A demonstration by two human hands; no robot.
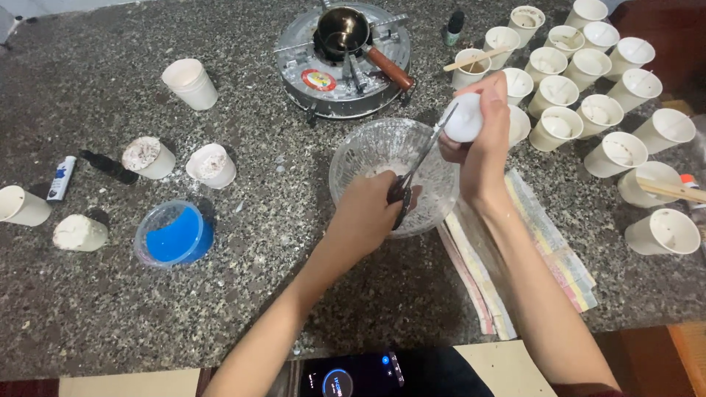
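My left hand [368, 213] grips a pair of scissors [419, 165] by the dark handles, blades pointing up and to the right. Their tips touch a white round wax block [463, 121] that my right hand [482, 140] holds above the rim of a clear glass bowl [360, 158]. White shavings lie inside the bowl. Both hands hover over the bowl on the speckled granite counter [110, 294].
A small stove with a dark pot [342, 33] stands behind the bowl. Several white paper cups [588, 110] crowd the right side, others sit at left [191, 82]. A blue tub [173, 235], striped cloth [544, 250] and phone [353, 375] lie near the front.
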